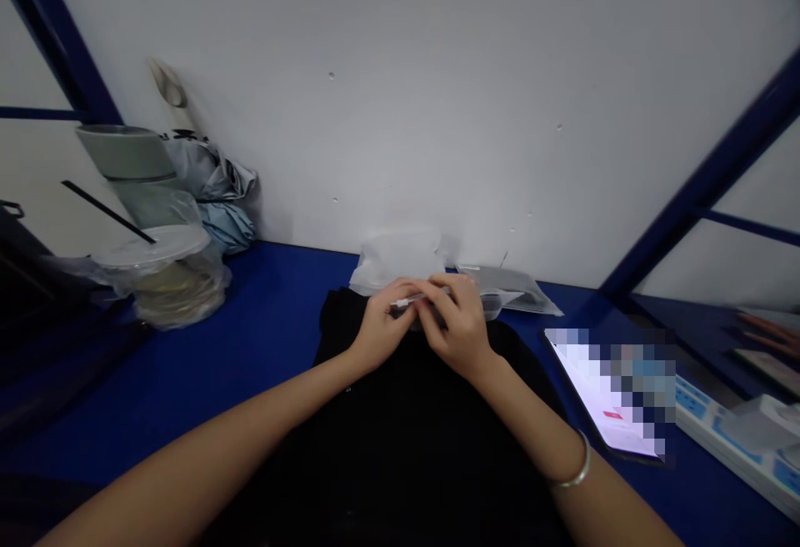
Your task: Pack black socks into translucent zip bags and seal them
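Blue tbl (pixel 284 293) agst pale wall (pixel 450 97), wht item (pixel 401 303) btwn hands (pixel 382 328) (pixel 457 320)

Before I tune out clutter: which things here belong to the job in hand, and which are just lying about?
In hand: left hand, right hand, small white item; probably the translucent packaging behind.
Lying about: lidded cup, green tumbler, lit phone, power strip.

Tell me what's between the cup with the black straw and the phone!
In the head view: blue tabletop, then black fabric with left hand and right hand above, holding a thin white item.
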`<state>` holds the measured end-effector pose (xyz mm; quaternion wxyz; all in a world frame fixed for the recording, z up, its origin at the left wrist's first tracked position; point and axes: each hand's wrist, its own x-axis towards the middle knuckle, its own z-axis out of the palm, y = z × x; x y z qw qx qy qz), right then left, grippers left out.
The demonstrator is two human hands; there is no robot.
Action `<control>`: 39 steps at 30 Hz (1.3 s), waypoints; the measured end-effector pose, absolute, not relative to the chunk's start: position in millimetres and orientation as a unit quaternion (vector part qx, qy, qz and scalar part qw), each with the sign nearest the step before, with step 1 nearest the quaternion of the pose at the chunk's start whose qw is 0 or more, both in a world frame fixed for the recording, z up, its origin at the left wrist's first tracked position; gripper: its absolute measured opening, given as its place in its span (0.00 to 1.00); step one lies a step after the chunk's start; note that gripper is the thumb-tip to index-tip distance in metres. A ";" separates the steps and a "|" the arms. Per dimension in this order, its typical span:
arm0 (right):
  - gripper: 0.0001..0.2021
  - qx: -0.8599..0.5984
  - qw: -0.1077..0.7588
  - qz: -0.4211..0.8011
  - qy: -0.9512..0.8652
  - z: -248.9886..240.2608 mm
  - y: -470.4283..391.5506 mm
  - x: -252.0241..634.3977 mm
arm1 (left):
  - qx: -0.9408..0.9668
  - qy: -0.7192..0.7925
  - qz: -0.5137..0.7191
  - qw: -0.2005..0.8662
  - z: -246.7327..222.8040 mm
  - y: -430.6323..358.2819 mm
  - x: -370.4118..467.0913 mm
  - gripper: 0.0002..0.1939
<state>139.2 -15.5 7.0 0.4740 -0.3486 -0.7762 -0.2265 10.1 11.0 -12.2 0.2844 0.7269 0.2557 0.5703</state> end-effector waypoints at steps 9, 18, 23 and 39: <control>0.07 -0.334 0.448 -0.223 -0.798 14.1 -22.7 132.5 | 0.764 0.234 0.563 0.212 -15.9 11.0 8.4 0.12; 0.06 -0.375 0.405 -0.251 -0.795 19.2 -7.6 157.6 | 0.744 0.266 0.568 0.231 -10.8 10.6 9.0 0.10; 0.06 -0.431 0.405 -0.202 -0.781 20.4 2.4 174.8 | 0.718 0.290 0.582 0.248 -7.2 13.7 5.6 0.10; 0.05 -0.422 0.387 -0.059 -0.818 21.7 9.0 191.2 | 0.685 0.315 0.572 0.324 -5.3 17.5 8.5 0.08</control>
